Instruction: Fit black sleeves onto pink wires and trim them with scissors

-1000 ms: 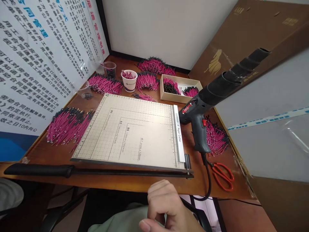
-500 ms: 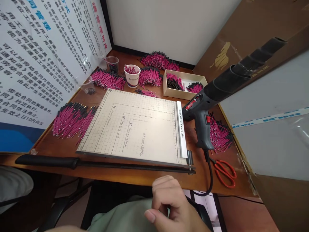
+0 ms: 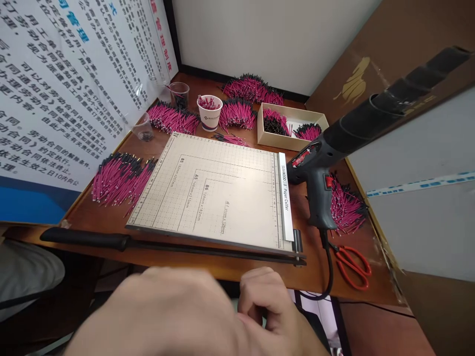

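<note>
My right hand (image 3: 269,306) is curled in a loose fist in front of the table's front edge, with nothing visible in it. Beside it, my left hand (image 3: 166,311) is large and smeared by motion close to the camera, back of the hand up. Its fingers are hidden, and the two hands overlap at the thumb side. Just beyond them lies a paper cutter (image 3: 208,193) with a gridded board. Its black-handled arm (image 3: 85,239) runs down along the front edge of the board. Neither hand touches the cutter.
A heat gun (image 3: 321,198) rests right of the cutter, its cord hanging off the table by red-handled scissors (image 3: 354,267). Behind are bundles of pink-and-black wires (image 3: 237,113), a paper cup (image 3: 210,118) of wires, clear plastic cups (image 3: 144,131) and an open box (image 3: 278,140).
My left hand has come up from the bottom edge to beside my right hand. The right hand stays curled. The whole scene has shifted slightly right with the camera.
</note>
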`<move>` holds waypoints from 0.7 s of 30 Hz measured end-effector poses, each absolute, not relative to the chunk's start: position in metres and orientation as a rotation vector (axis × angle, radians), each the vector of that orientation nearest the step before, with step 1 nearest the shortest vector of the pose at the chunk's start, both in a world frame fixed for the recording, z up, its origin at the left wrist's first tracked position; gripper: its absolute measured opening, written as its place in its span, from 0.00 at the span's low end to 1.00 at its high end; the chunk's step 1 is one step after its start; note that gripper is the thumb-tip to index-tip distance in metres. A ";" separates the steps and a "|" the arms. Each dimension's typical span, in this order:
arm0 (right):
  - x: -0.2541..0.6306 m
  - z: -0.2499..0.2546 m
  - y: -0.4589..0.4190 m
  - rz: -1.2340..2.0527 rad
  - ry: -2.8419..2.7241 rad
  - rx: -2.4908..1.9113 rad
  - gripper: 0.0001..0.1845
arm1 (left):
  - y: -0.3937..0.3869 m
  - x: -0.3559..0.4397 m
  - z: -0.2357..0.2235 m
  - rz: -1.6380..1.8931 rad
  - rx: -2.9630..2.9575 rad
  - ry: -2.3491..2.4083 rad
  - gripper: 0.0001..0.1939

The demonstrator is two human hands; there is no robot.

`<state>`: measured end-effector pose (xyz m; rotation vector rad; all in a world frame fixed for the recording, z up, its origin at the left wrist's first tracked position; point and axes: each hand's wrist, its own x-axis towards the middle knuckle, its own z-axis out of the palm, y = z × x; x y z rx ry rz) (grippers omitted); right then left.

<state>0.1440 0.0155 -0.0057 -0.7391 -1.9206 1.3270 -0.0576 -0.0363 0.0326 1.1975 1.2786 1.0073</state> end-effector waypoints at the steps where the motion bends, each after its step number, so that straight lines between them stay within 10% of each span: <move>1: 0.145 -0.005 0.016 1.321 -1.924 -0.752 0.29 | -0.027 -0.056 0.035 1.030 1.188 1.273 0.12; 17: 0.137 0.013 0.042 1.232 -2.107 -0.732 0.14 | 0.001 -0.051 0.021 1.206 0.839 1.258 0.02; 21: 0.135 0.021 0.046 1.282 -2.148 -0.706 0.14 | -0.026 -0.070 0.013 1.091 1.218 1.598 0.19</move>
